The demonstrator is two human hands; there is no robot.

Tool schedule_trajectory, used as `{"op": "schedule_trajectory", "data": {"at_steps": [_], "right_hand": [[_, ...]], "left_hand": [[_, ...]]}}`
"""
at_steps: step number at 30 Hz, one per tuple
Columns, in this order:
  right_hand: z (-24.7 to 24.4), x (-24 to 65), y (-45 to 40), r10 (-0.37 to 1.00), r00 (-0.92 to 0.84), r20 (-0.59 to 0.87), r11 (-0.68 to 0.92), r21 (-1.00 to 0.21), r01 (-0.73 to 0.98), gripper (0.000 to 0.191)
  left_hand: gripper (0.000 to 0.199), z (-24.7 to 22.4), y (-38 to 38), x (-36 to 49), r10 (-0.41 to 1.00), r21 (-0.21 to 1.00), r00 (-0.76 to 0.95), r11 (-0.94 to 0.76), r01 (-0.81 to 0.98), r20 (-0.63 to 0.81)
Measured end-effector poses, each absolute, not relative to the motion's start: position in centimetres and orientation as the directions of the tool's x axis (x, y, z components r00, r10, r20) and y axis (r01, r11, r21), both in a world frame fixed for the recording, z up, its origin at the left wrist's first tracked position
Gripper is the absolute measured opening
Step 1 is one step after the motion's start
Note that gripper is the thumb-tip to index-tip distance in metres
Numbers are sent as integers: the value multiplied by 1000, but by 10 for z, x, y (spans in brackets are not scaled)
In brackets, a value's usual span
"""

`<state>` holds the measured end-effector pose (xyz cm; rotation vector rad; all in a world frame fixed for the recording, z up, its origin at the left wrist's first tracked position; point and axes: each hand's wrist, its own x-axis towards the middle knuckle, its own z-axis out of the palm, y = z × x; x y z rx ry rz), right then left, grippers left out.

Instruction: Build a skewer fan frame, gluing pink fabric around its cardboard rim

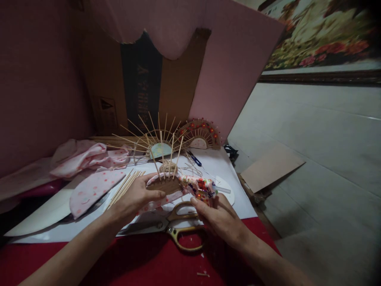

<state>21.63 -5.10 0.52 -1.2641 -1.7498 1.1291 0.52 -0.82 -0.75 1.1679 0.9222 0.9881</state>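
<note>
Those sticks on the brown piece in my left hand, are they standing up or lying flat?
Standing up: the sticks rise from the top edge of the brown piece in your left hand, fanning outward.

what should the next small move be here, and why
I'd probably dab the floral tool, seemingly a glue gun, on the half-round brown piece: the right hand holds it close, the left hand holds the piece, only a few upright sticks stand along its edge, and loose sticks lie nearby.
</note>
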Motion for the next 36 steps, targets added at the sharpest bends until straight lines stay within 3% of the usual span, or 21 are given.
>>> {"op": "schedule_trajectory", "data": {"at_steps": [17, 36], "right_hand": [[0, 220, -49, 944, -312, 110, 222, -910, 350, 27], [-3, 228, -46, 952, -304, 49, 196, -856, 478, 35]], "left_hand": [[37, -9, -8, 4, 954, 992, 292, 90, -85, -61], [35, -8, -9, 3, 955, 987, 283, 121, -109, -85]]}}
